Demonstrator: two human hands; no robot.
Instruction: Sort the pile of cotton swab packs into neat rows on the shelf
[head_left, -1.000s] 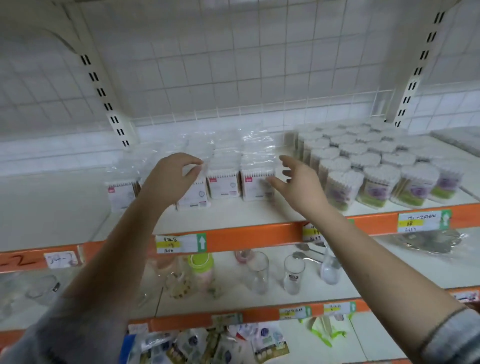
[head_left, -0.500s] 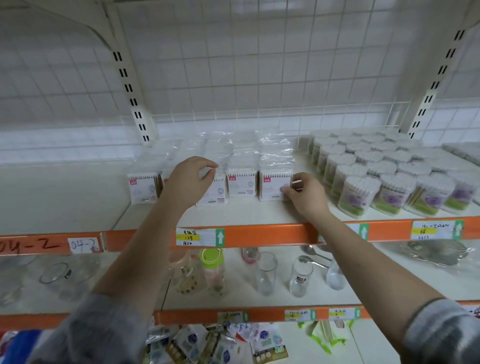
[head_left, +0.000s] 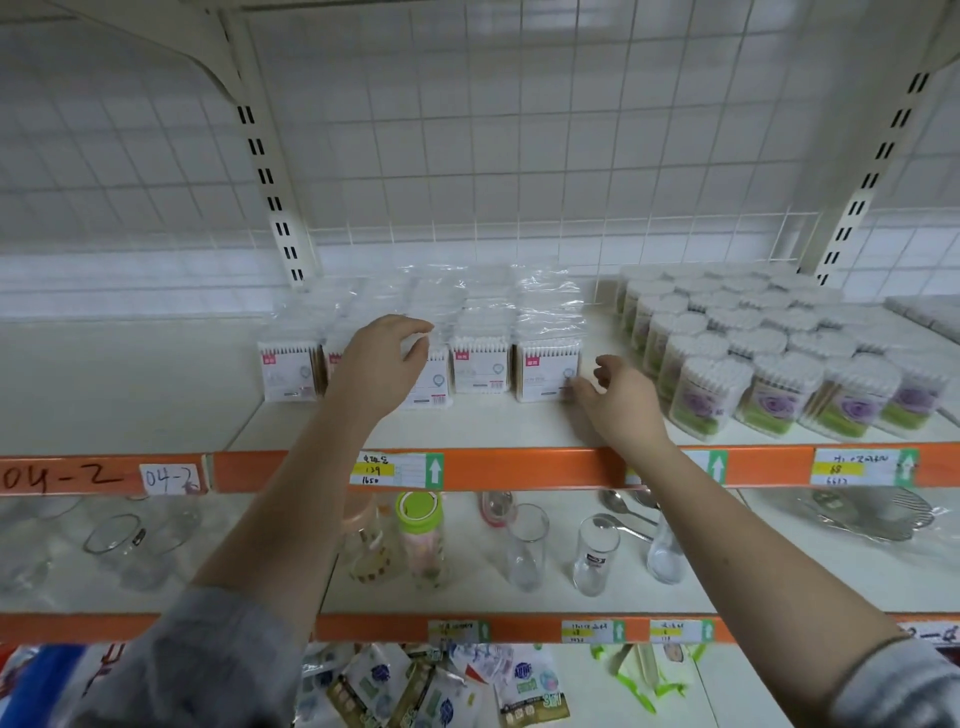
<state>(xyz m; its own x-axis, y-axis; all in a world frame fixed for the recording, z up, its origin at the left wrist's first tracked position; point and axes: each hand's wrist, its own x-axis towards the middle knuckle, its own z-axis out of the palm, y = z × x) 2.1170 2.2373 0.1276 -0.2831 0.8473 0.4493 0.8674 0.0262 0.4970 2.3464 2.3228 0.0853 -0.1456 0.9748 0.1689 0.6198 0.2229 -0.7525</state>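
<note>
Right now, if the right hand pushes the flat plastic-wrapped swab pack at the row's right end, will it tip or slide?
The rightmost flat plastic-wrapped swab pack stands upright and narrow, so a high push probably tips it. Its glossy film probably slides easily on the smooth white shelf.

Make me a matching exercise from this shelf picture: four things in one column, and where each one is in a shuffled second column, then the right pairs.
Things
1. left hand
2. right hand
3. round swab tubs
4. drinking glasses

Places
A. shelf below the swabs
B. at the rightmost flat pack's lower right corner
C. right part of the top shelf
D. on the third flat pack from the right, fingers curled over its top

Pairs: 1-D, 2-B, 3-C, 4-A
</note>
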